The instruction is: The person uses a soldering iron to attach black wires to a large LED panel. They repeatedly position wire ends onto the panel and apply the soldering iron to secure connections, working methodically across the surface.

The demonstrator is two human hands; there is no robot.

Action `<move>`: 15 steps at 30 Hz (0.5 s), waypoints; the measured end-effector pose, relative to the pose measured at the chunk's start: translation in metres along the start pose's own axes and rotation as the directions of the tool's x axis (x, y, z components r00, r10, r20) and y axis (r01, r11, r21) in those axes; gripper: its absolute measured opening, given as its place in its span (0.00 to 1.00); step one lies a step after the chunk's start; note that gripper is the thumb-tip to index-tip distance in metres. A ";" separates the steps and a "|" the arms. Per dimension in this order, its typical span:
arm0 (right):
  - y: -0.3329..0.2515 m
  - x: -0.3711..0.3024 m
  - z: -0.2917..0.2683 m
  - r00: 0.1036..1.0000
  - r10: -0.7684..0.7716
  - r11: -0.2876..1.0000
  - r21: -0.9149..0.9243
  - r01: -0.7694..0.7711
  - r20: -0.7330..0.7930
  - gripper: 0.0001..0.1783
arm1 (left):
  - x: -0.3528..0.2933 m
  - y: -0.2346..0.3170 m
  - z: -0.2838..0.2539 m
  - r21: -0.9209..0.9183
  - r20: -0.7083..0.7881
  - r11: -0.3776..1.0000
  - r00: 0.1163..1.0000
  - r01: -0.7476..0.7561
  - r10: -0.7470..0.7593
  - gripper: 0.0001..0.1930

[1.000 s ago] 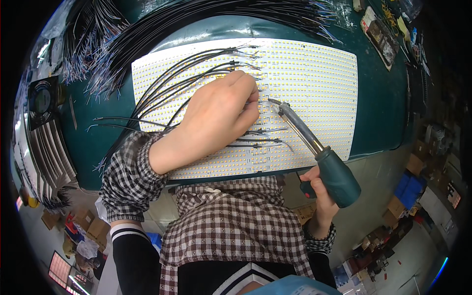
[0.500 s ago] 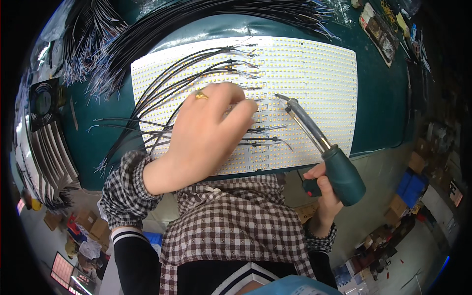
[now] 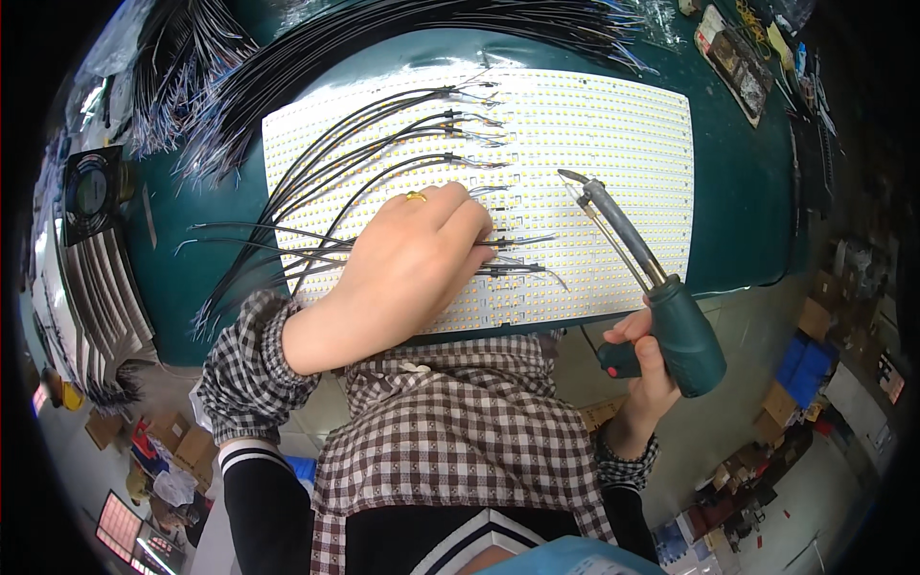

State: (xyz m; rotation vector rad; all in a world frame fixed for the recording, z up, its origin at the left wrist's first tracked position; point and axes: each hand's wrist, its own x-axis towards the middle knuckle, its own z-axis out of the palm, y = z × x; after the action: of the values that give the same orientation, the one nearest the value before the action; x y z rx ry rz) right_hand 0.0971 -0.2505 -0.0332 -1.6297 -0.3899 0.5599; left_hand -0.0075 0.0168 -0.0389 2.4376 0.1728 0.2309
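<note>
A white LED panel (image 3: 613, 144), dotted with rows of small yellow chips, lies on the green bench. Several black cables (image 3: 359, 120) with thin stripped ends run from the left to its middle column. Low over that column is my left hand (image 3: 412, 259), fingers pinched on a black cable (image 3: 522, 241); the fingertips are partly hidden. My right hand (image 3: 650, 374) grips a soldering gun (image 3: 692, 335) by its green handle, index finger near the red trigger button. The gun's bent tip (image 3: 572, 178) hovers over the panel, right of the cable ends.
A thick bundle of black cables (image 3: 383, 38) arcs across the back of the green bench (image 3: 182, 278). On the left are a small black fan (image 3: 91, 196) and a stack of white panels (image 3: 105, 297). A worn box (image 3: 733, 62) sits at the far right.
My left hand has moved nearer to me, uncovering another cable end on the panel. The soldering gun has shifted right, its tip slightly farther from the cable ends.
</note>
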 end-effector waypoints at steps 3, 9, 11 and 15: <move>-0.001 0.001 -0.001 1.000 -0.006 1.000 0.005 0.006 0.015 0.29 | 0.002 -0.001 -0.001 -0.010 0.020 1.000 1.000 -0.019 0.019 0.08; 0.001 -0.001 -0.004 1.000 0.002 1.000 0.000 -0.002 -0.002 0.29 | -0.002 0.003 -0.008 0.038 -0.025 0.998 0.998 0.056 -0.055 0.08; 0.004 0.001 -0.003 1.000 -0.002 1.000 0.021 0.003 -0.008 0.29 | 0.004 0.008 -0.002 -0.001 -0.017 1.000 1.000 0.027 -0.027 0.08; 0.000 0.003 -0.004 0.999 -0.009 0.999 0.034 0.008 0.037 0.29 | 0.019 0.010 0.016 0.100 0.068 0.994 0.997 -0.047 0.040 0.09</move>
State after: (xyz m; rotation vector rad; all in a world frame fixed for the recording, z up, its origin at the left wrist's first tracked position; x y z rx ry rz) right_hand 0.1017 -0.2523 -0.0334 -1.5858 -0.4125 0.5881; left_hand 0.0154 0.0024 -0.0425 2.5477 0.1047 0.1646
